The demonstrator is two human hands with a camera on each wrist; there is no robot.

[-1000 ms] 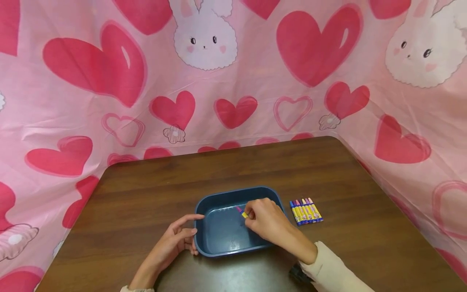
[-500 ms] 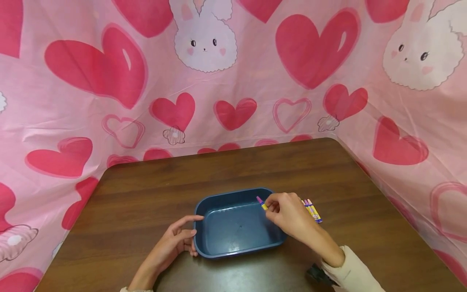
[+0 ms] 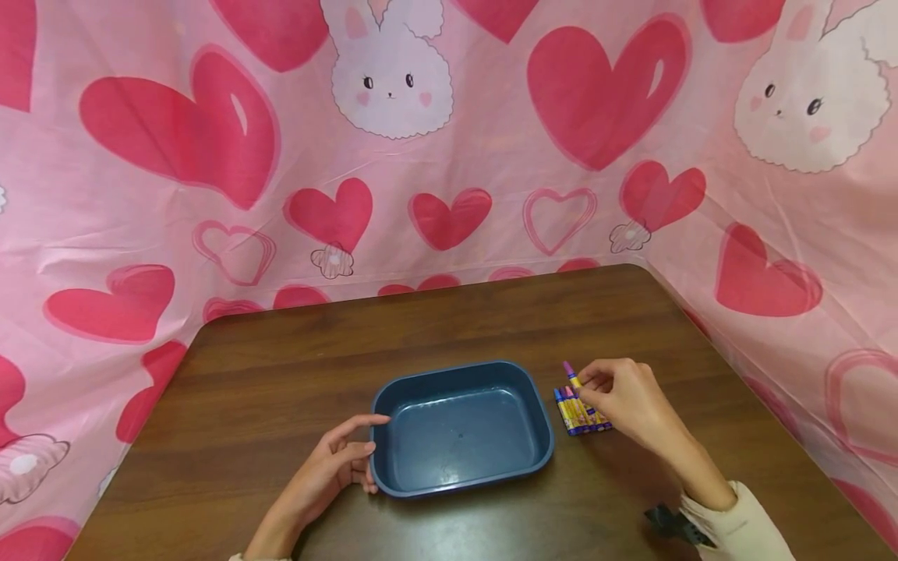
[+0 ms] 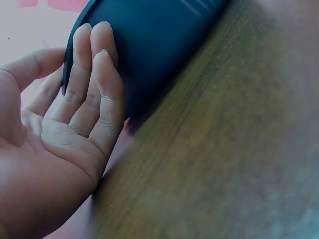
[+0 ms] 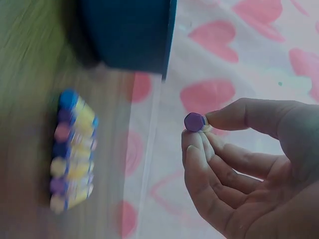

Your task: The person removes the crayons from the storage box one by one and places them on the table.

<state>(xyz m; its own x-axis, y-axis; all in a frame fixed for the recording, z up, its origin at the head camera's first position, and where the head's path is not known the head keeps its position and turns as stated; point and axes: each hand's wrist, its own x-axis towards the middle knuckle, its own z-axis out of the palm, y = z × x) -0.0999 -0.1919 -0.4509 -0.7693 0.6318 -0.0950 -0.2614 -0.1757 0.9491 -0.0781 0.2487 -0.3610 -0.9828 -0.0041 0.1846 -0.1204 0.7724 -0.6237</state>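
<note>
My right hand (image 3: 631, 401) pinches a crayon (image 3: 574, 378) between thumb and fingertips, above a row of crayons (image 3: 577, 417). The held crayon has a yellow wrapper, and its purple end (image 5: 194, 122) points at the right wrist camera. To the left stands a dark blue rectangular tray (image 3: 456, 436) with nothing in it. My left hand (image 3: 326, 471) holds the tray at its left end. Its index finger reaches over the rim, while other fingers lie against the outer wall (image 4: 149, 55). Part of the crayon row is hidden behind the right hand.
Everything is on a brown wooden table (image 3: 337, 351). A pink cloth (image 3: 491, 226) with hearts and rabbits hangs behind it and along the sides. A black strap piece (image 3: 669, 523) shows at the right sleeve (image 3: 740, 522).
My right hand has moved right with the crayon, from over the tray to over the crayon row. The left hand has kept its place on the tray.
</note>
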